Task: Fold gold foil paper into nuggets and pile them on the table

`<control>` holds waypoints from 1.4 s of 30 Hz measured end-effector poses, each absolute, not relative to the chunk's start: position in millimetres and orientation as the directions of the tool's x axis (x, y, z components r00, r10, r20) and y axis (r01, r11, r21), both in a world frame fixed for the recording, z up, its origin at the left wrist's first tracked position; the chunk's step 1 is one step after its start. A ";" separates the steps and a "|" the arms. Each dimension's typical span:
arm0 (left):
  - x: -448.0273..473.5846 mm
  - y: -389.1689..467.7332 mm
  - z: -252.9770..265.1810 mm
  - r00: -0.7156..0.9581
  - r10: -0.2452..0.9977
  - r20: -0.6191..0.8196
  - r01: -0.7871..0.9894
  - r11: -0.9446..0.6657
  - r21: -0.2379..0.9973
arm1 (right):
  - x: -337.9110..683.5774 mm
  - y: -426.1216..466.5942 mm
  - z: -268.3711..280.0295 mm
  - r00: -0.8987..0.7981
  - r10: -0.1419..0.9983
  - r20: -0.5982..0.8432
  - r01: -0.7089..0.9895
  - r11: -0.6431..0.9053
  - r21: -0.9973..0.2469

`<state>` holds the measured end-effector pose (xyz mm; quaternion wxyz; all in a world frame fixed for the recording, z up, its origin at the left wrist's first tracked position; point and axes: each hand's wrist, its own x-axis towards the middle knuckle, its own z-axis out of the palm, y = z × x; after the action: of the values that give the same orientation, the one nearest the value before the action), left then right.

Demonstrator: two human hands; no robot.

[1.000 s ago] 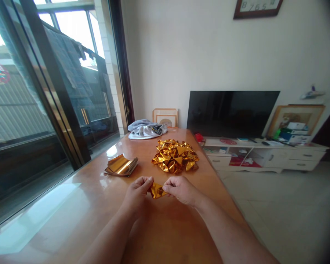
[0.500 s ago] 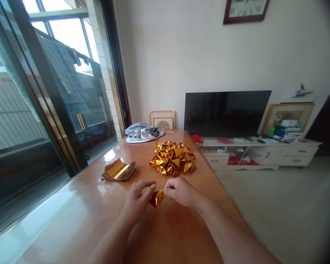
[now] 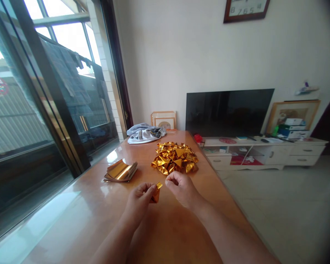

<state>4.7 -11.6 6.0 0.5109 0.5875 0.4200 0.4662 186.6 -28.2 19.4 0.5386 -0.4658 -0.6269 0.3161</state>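
A piece of folded gold foil paper (image 3: 155,196) is pinched between the thumb and fingers of my left hand (image 3: 140,198), above the wooden table. A narrow flap of it sticks up past the thumb tip. Just to the right, my right hand (image 3: 183,189) has its thumb and index finger curled together, apart from the foil, and nothing shows between them. Beyond the hands lies a heap of folded gold foil pieces (image 3: 176,157). A stack of flat gold foil sheets (image 3: 120,171), slightly curled, rests on the table at the left.
Grey cloth (image 3: 145,133) lies bunched at the far end of the wooden table (image 3: 98,220). Framed pictures (image 3: 165,119) lean on the wall behind it. A white cabinet (image 3: 280,154) stands below the television (image 3: 228,113) at right. Glass doors border the left side.
My right hand has let go of the foil piece and shifted slightly right and up. The left hand keeps the piece, now turned with a flap pointing up. The camera view has moved slightly.
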 end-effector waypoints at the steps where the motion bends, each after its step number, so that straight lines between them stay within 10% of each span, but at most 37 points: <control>1: 4.7 -11.7 6.5 0.196 0.972 0.127 0.022 -0.134 0.991 | 183.6 -29.9 19.1 0.011 0.915 0.402 0.263 0.386 -0.884; 42: 4.8 -12.1 2.4 0.326 0.936 0.135 -0.049 -0.126 0.991 | 174.0 -26.6 7.9 -0.036 0.953 0.300 0.058 0.302 -0.952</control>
<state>4.8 -12.1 2.4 0.5488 0.6014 0.3687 0.4486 174.0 -26.6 7.9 0.5478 -0.4268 -0.5923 0.4087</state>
